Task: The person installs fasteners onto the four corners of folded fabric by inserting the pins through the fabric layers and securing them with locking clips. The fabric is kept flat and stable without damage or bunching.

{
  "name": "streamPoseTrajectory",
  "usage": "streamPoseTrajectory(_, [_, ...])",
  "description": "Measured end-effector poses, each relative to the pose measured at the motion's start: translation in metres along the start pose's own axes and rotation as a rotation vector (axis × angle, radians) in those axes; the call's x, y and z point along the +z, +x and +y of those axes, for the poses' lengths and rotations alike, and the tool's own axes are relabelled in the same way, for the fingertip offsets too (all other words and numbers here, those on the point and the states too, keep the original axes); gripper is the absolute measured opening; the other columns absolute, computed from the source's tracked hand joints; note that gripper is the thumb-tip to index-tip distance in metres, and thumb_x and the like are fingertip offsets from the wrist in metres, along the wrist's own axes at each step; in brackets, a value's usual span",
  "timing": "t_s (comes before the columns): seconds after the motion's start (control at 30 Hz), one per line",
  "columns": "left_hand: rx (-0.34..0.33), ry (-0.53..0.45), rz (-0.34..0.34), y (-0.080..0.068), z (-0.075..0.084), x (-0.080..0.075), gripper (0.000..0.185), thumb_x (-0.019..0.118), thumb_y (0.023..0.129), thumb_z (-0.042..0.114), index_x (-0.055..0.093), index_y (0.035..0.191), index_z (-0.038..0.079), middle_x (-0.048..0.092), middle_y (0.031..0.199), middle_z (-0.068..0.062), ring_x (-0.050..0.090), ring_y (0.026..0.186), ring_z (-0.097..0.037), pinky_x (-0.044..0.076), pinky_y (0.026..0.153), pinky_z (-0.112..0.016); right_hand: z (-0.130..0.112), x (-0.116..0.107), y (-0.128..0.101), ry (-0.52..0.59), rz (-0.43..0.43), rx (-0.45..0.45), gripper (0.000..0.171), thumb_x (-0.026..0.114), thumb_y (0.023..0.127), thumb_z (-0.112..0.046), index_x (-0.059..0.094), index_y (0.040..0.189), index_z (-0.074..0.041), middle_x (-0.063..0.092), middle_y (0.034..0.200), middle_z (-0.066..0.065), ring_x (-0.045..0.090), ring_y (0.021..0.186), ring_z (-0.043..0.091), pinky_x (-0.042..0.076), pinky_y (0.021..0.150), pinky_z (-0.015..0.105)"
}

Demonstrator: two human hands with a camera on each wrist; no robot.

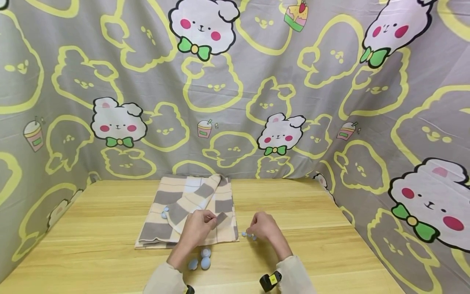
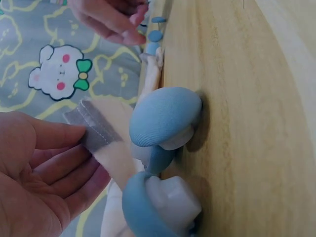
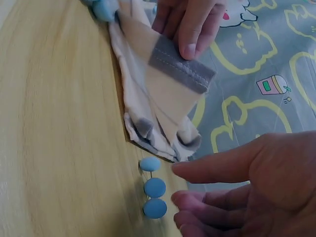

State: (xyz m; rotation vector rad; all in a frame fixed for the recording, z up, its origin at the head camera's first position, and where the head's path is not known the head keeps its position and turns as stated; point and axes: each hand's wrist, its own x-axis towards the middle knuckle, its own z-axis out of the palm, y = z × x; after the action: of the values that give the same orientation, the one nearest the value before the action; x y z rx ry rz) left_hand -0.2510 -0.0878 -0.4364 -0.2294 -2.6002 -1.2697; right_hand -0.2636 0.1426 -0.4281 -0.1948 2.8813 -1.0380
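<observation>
A beige and grey striped cloth (image 1: pixel 183 212) lies partly folded on the wooden table (image 1: pixel 312 245). My left hand (image 1: pixel 207 220) pinches a grey-hemmed corner of the cloth (image 3: pixel 182 69) and lifts it off the pile. My right hand (image 1: pixel 255 229) hovers with relaxed, nearly straight fingers just beside three small blue discs (image 3: pixel 154 187) that lie in a row at the cloth's right edge; it holds nothing. In the left wrist view my left hand (image 2: pixel 86 153) holds that corner (image 2: pixel 94 131), with my right hand (image 2: pixel 123 29) beyond it.
Several blue mushroom-shaped caps (image 1: pixel 205 258) lie on the table under my left forearm, large in the left wrist view (image 2: pixel 165 116). Another blue piece (image 1: pixel 165 212) sits at the cloth's left side. Printed fabric walls (image 1: pixel 235 102) close the table on three sides.
</observation>
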Motion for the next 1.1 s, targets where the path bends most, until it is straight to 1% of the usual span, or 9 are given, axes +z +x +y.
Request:
streamPoseTrajectory(0.17, [0.003,0.009,0.007,0.000,-0.001,0.000,0.006,0.073,0.087,0.006,0.077,0.083,0.008,0.074,0.074,0.000,0.064,0.069,-0.010,0.051,0.064,-0.029,0.000,-0.001,-0.002,-0.047,-0.050,0.054,0.025,0.082,0.076,-0.009,0.058,0.071,-0.006,0.059,0.066,0.004,0.051,0.059,0.016,0.041,0.054,0.026])
streamPoseTrajectory(0.33, [-0.001,0.004,0.005,0.000,-0.002,0.000,0.006,0.073,0.086,0.006,0.077,0.083,0.009,0.074,0.073,0.001,0.064,0.068,-0.010,0.051,0.063,-0.029,0.000,-0.001,-0.005,-0.083,-0.079,0.059,0.024,0.081,0.073,-0.005,0.057,0.073,-0.006,0.059,0.064,0.005,0.054,0.057,0.017,0.043,0.052,0.026])
streamPoseTrajectory(0.5, [-0.006,-0.002,-0.004,0.000,-0.003,0.001,0.007,0.073,0.086,0.005,0.076,0.081,0.010,0.074,0.072,0.001,0.064,0.067,-0.009,0.051,0.062,-0.028,-0.001,0.000,-0.006,-0.087,-0.099,0.076,0.022,0.077,0.077,-0.003,0.056,0.070,-0.008,0.057,0.061,0.003,0.051,0.056,0.015,0.041,0.052,0.025])
streamPoseTrajectory(0.6, [-0.012,-0.006,-0.008,0.000,-0.004,0.002,0.008,0.072,0.086,0.005,0.076,0.081,0.010,0.074,0.072,0.001,0.064,0.066,-0.009,0.051,0.062,-0.027,0.000,0.000,-0.005,-0.098,-0.102,0.092,0.023,0.074,0.079,-0.001,0.055,0.068,-0.008,0.055,0.061,0.003,0.047,0.055,0.014,0.039,0.052,0.025])
streamPoseTrajectory(0.8, [-0.021,-0.011,-0.009,0.001,-0.004,0.002,0.007,0.073,0.087,0.006,0.076,0.083,0.009,0.074,0.073,0.000,0.064,0.066,-0.009,0.051,0.062,-0.027,0.001,-0.004,-0.005,-0.122,-0.070,0.116,0.017,0.068,0.078,0.000,0.055,0.069,-0.005,0.054,0.061,0.006,0.047,0.054,0.016,0.037,0.051,0.025])
streamPoseTrajectory(0.9, [-0.018,-0.012,-0.010,0.001,-0.004,0.002,0.006,0.073,0.087,0.006,0.076,0.083,0.009,0.074,0.074,0.000,0.064,0.067,-0.009,0.051,0.062,-0.027,0.000,-0.004,-0.005,-0.092,-0.033,0.094,0.020,0.059,0.077,0.003,0.050,0.063,-0.008,0.048,0.053,0.001,0.041,0.047,0.013,0.032,0.045,0.023])
streamPoseTrajectory(0.97, [-0.016,-0.011,-0.007,0.001,-0.005,0.002,0.006,0.073,0.087,0.006,0.076,0.083,0.009,0.074,0.074,-0.001,0.065,0.067,-0.009,0.051,0.062,-0.027,0.000,-0.001,-0.003,-0.033,-0.003,0.049,0.021,0.056,0.078,0.004,0.049,0.063,-0.010,0.045,0.052,-0.001,0.037,0.046,0.011,0.030,0.044,0.022])
streamPoseTrajectory(1.03, [-0.012,-0.010,-0.004,0.001,-0.005,0.002,0.006,0.073,0.087,0.006,0.076,0.083,0.008,0.075,0.074,-0.001,0.065,0.067,-0.009,0.052,0.062,-0.027,-0.002,0.003,-0.001,0.024,0.031,-0.008,0.019,0.057,0.080,0.002,0.051,0.066,-0.010,0.046,0.055,-0.002,0.037,0.048,0.010,0.031,0.045,0.023])
streamPoseTrajectory(1.1, [-0.007,-0.009,-0.003,0.001,-0.005,0.002,0.006,0.073,0.087,0.006,0.076,0.083,0.008,0.075,0.074,-0.001,0.066,0.067,-0.009,0.052,0.062,-0.027,-0.005,0.008,0.001,0.082,0.056,-0.058,0.012,0.061,0.081,-0.001,0.056,0.072,-0.007,0.050,0.061,-0.001,0.042,0.052,0.012,0.035,0.048,0.025])
